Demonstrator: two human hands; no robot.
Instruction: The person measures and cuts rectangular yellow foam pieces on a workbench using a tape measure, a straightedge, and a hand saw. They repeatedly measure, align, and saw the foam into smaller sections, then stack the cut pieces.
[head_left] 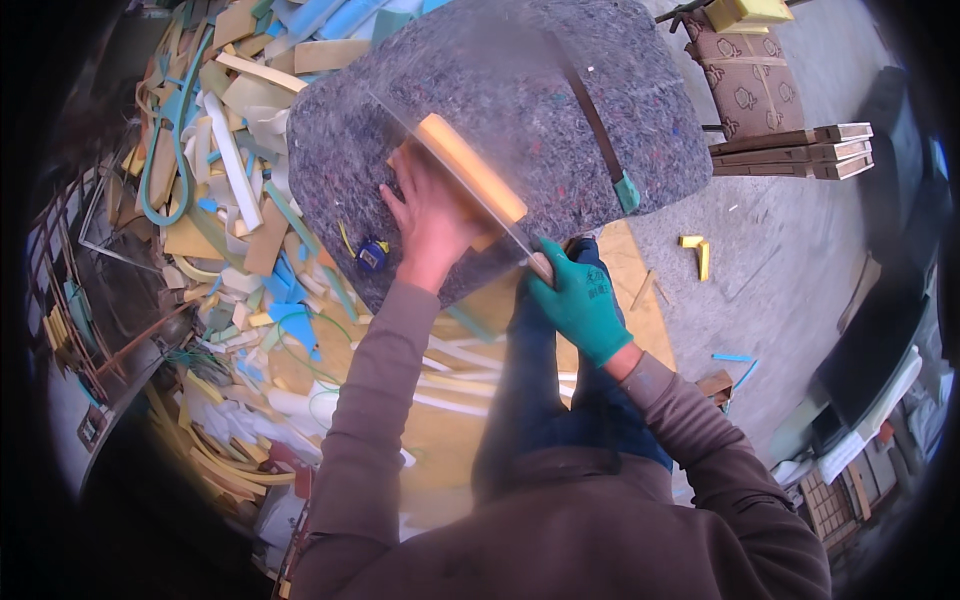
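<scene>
My right hand (582, 305), in a green glove, is closed round the handle of a long, thin-bladed knife (487, 205). The blade runs up and to the left along a yellow-orange foam block (470, 165). On the blade's left side my bare left hand (435, 215) lies flat with fingers spread, pressing on foam that it mostly covers. Under all this is a table topped with grey speckled felt (500, 80). A blue tape measure (372, 255) rests left of my left wrist. Farther right on the felt lies a long dark strip-like tool (590, 110) with a green end.
Foam offcuts (240, 150) in several colours heap up left of the table. A patterned cushion (745, 80) and stacked wooden pieces (795, 152) stand at the far right. Small yellow pieces (702, 257) lie on the concrete floor. A yellowish sheet (640, 290) lies below the table.
</scene>
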